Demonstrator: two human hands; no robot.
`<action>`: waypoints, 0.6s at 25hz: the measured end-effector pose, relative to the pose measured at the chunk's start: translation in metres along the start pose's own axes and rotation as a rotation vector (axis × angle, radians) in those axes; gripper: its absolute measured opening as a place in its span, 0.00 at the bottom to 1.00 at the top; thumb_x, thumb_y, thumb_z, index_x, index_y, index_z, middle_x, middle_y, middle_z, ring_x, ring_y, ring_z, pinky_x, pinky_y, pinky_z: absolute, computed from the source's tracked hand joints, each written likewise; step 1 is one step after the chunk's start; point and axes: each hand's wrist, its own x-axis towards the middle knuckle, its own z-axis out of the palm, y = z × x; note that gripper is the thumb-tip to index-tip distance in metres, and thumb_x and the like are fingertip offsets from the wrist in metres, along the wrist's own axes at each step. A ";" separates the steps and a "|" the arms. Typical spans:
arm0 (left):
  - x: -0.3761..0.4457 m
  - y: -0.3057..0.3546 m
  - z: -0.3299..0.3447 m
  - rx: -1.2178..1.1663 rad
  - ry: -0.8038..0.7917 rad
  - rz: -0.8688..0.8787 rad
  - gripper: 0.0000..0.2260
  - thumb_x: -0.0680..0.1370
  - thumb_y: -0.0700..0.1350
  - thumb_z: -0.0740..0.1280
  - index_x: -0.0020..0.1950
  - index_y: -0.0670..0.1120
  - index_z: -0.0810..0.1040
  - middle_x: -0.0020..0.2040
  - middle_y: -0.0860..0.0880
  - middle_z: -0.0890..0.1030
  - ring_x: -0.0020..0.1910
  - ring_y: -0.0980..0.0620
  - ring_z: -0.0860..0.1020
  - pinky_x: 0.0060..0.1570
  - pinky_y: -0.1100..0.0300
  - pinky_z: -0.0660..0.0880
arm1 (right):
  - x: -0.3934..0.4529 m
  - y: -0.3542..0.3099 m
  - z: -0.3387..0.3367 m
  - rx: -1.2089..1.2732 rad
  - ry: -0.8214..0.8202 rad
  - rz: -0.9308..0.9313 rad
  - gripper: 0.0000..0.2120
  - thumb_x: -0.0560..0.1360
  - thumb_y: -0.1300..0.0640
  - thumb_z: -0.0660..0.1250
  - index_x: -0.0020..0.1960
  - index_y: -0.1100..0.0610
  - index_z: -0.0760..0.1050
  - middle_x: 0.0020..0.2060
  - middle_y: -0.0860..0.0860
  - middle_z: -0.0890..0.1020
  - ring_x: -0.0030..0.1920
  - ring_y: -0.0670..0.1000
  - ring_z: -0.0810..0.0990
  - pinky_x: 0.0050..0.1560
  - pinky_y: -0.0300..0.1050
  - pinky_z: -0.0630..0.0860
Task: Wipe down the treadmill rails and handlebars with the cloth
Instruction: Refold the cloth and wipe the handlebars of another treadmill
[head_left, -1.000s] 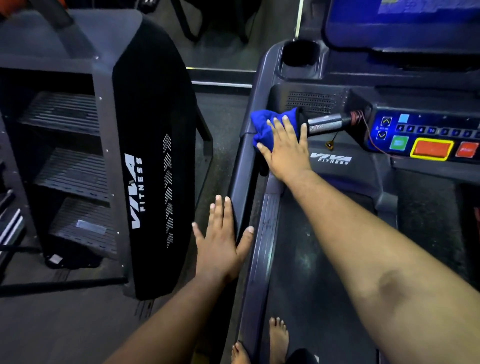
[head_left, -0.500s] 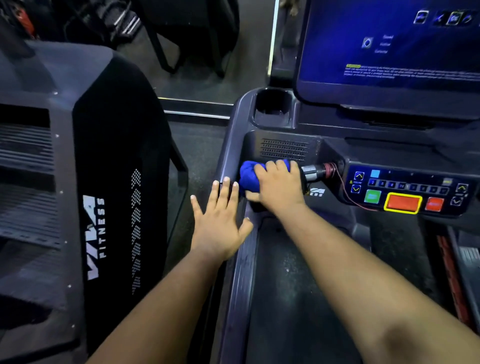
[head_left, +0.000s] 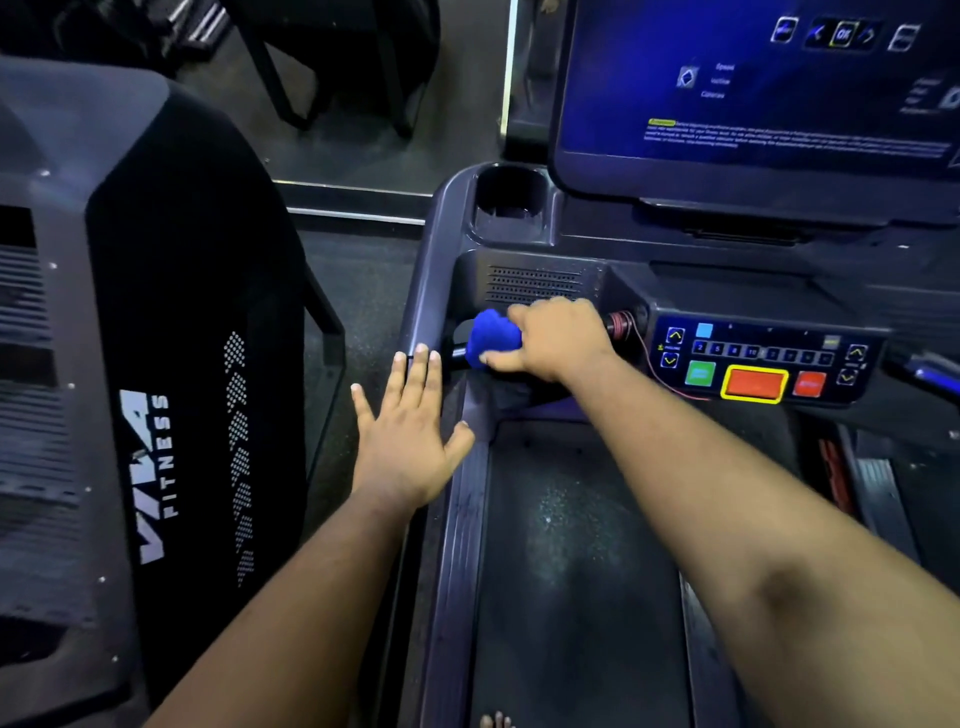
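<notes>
My right hand (head_left: 553, 340) grips a bunched blue cloth (head_left: 491, 338) around the short horizontal handlebar (head_left: 458, 354) below the treadmill console. The bar's left end shows as a dark stub beside the cloth; the rest is hidden under my fingers. My left hand (head_left: 408, 434) lies flat with fingers spread on the grey left side rail (head_left: 431, 291), fingertips just left of the cloth. It holds nothing.
The control panel (head_left: 753, 361) with green, orange and red buttons sits right of my hand, a red coiled safety cord (head_left: 621, 325) at its left edge. Above are a cup holder (head_left: 509, 195) and lit screen (head_left: 753, 88). A black VIVA FITNESS machine (head_left: 171, 364) stands close on the left.
My right hand has slid the cloth rightward along the handlebar and closed more tightly around it. My left hand moved forward along the side rail. The view has tilted up toward the screen.
</notes>
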 end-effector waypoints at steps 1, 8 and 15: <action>-0.001 0.001 0.000 -0.004 0.002 0.000 0.39 0.75 0.63 0.52 0.82 0.49 0.44 0.82 0.54 0.42 0.80 0.53 0.40 0.74 0.31 0.44 | -0.003 0.003 -0.001 0.016 -0.011 0.023 0.34 0.66 0.22 0.56 0.51 0.50 0.74 0.46 0.53 0.82 0.50 0.58 0.79 0.46 0.52 0.68; 0.000 -0.001 0.002 0.014 0.010 0.002 0.39 0.75 0.63 0.51 0.82 0.49 0.44 0.82 0.53 0.42 0.81 0.52 0.40 0.74 0.31 0.44 | -0.036 0.011 0.037 -0.042 0.254 0.114 0.38 0.63 0.26 0.66 0.62 0.51 0.74 0.54 0.56 0.80 0.58 0.59 0.76 0.61 0.58 0.68; 0.000 -0.001 0.000 -0.100 0.009 -0.004 0.39 0.75 0.65 0.47 0.81 0.49 0.36 0.82 0.52 0.38 0.80 0.53 0.38 0.75 0.32 0.43 | -0.006 -0.063 0.014 0.347 0.160 0.190 0.27 0.76 0.30 0.52 0.58 0.48 0.76 0.57 0.48 0.82 0.65 0.53 0.75 0.62 0.58 0.62</action>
